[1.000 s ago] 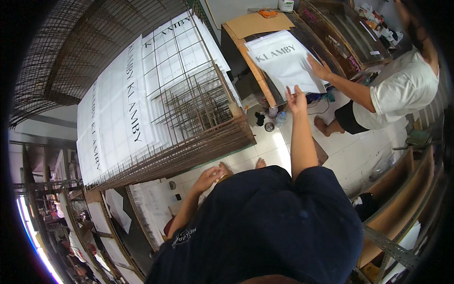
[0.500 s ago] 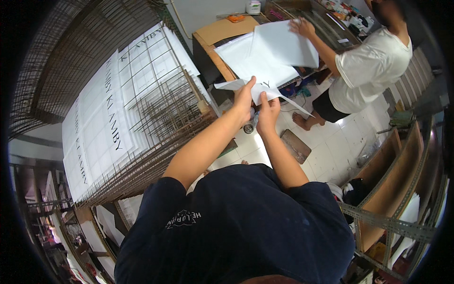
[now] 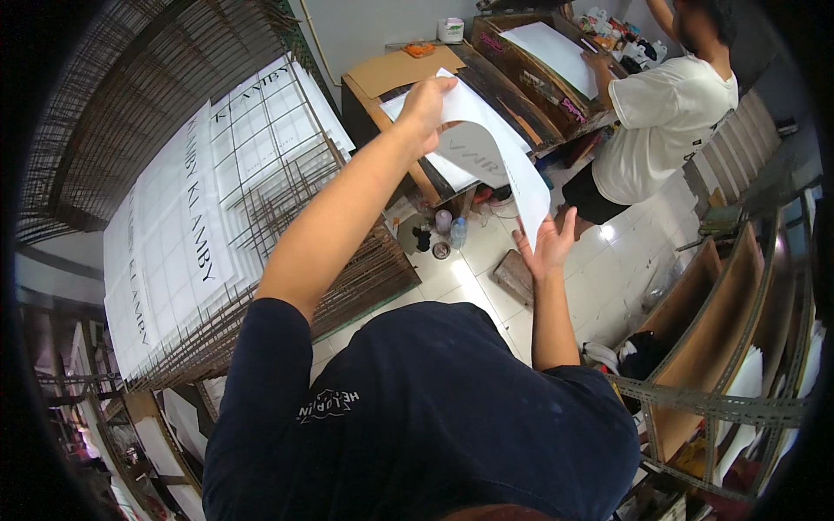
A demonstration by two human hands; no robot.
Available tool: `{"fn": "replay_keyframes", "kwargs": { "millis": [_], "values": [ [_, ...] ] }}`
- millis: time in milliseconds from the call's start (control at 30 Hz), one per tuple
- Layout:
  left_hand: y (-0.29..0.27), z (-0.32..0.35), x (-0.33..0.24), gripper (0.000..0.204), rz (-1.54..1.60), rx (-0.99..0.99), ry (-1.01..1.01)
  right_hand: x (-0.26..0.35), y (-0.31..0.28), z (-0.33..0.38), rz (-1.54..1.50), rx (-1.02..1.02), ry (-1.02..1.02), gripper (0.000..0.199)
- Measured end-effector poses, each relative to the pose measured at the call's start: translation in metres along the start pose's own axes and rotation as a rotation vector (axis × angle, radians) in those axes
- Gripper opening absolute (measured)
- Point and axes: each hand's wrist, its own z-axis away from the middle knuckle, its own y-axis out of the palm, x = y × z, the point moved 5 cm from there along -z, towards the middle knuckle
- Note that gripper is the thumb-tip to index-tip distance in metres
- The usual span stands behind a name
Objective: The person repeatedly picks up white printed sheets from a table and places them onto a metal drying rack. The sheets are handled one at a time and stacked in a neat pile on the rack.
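Wht tile flr; grey wall; wood shelving on R

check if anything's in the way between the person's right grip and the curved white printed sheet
Nothing visible is in the way: the bare, spread-fingered right grip is right at the lower end of the curved white printed sheet, with no other object between them. The bare left grip holds the sheet's upper end.

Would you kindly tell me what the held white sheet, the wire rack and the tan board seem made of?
White sheet: probably smooth paper or thin plastic; it bends in a soft curve. Wire rack: likely dull, rusty-looking metal, thin crossed bars. Tan board: perhaps matte cardboard, from its flat, shineless face.
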Motion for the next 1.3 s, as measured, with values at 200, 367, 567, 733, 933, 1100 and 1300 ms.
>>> {"fn": "replay_keyframes", "kwargs": {
  "millis": [200, 367, 567, 733, 933, 1100, 1300],
  "values": [
    [-0.025, 0.019, -0.079, 0.021, -0.061, 0.027, 0.199, 0.055, 0.091, -0.028, 0.190, -0.016, -0.300, 0.025],
    [-0.046, 0.091, -0.177, 0.027, -0.106, -0.081, 0.426, 0.091, 0.222, -0.046, 0.403, 0.315, -0.429, 0.032],
    [-0.100, 0.165, -0.282, 0.027, -0.096, 0.114, 0.581, 0.073, 0.365, -0.070, 0.554, 0.612, -0.533, 0.042],
    [-0.180, 0.209, -0.342, 0.026, -0.062, -0.024, 0.723, 0.014, 0.455, -0.120, 0.546, 0.657, -0.365, 0.033],
    [-0.327, 0.193, -0.374, 0.036, 0.020, -0.204, 0.625, -0.113, 0.513, -0.220, 0.642, 0.607, -0.130, 0.027],
    [-0.393, 0.156, -0.372, 0.043, 0.165, -0.349, 0.567, -0.182, 0.530, -0.310, 0.724, 0.567, 0.124, 0.020],
    [-0.414, 0.123, -0.392, 0.033, 0.088, -0.402, 0.653, -0.181, 0.543, -0.355, 0.690, 0.530, 0.006, 0.042]
  ]
}}
